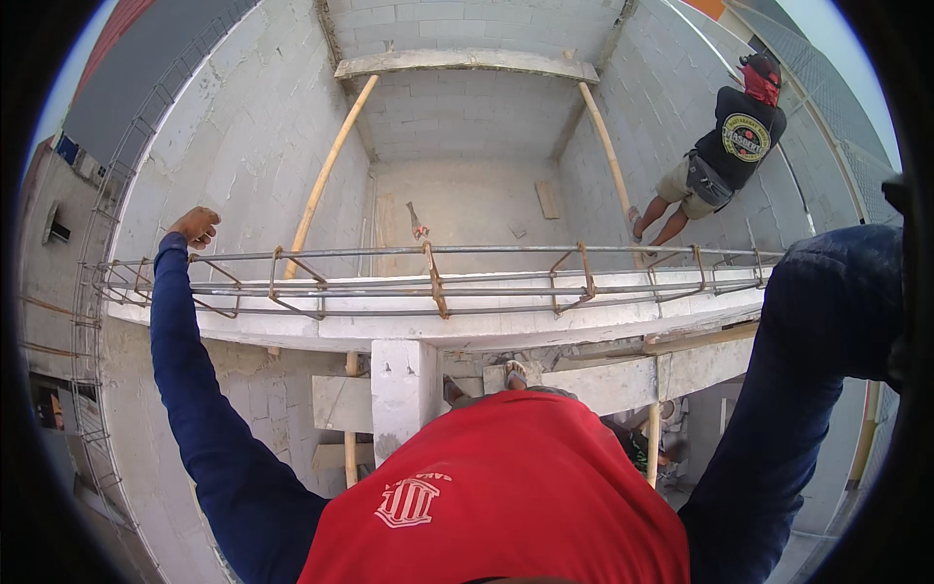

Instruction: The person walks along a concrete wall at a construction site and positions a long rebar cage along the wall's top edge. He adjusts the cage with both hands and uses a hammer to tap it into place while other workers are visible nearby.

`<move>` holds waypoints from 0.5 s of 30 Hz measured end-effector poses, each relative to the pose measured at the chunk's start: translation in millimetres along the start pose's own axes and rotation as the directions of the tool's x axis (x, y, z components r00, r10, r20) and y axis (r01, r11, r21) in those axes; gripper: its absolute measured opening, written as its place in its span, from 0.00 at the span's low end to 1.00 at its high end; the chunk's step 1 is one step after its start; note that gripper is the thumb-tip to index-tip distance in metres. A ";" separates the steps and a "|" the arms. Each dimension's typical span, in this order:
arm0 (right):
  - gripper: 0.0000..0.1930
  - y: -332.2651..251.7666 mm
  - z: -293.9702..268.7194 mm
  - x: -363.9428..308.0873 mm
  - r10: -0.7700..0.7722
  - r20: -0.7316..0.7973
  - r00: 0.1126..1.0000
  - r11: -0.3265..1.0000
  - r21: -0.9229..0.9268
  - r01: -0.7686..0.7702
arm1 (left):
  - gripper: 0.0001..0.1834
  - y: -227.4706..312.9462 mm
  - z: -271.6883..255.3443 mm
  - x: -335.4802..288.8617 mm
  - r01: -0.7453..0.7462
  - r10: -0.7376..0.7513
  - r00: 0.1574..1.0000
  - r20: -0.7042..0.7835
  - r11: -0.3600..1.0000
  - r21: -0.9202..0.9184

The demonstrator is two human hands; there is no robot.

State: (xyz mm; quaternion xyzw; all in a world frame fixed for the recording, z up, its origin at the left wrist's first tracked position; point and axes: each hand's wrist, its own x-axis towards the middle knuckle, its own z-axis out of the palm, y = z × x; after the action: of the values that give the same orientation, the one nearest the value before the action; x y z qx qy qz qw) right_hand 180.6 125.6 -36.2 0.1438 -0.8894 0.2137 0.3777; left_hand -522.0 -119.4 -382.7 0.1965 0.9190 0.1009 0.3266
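Head view: the white wall (486, 333) runs crosswise in front of the red-shirted torso (496, 487), and the steel rebar cage (435, 282) is along its top, long axis parallel to it; whether they touch I cannot tell. The left hand (199, 226) is half curled near the wall's left end, just past the cage, the nearer hand in sight; its palm is hidden, so I cannot tell its grip. The right hand is out of view, its sleeve (817, 341) rising beside the wall's right end.
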 end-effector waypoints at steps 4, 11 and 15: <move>0.27 3.1 -3.0 -2.2 0.029 0.021 0.999 0.997 -0.068 -0.027 | 0.14 0.8 2.1 -2.5 -0.032 0.032 0.999 -0.006 0.999 -0.006; 0.31 -2.9 -15.6 -4.0 0.069 -0.003 0.998 0.987 -0.147 -0.069 | 0.13 -1.6 -0.1 3.9 0.009 -0.008 1.000 0.014 0.998 -0.061; 0.34 -8.3 -21.7 -9.2 0.130 -0.025 0.991 0.974 -0.181 -0.133 | 0.14 -13.7 0.6 12.8 -0.055 0.054 0.998 -0.023 0.997 -0.054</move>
State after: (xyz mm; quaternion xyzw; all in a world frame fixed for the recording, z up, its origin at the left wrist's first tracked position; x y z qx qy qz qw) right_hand 203.5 129.9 -27.1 0.0481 -0.9103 0.1567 0.3801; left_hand -534.8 -126.3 -394.6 0.2115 0.9136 0.1368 0.3192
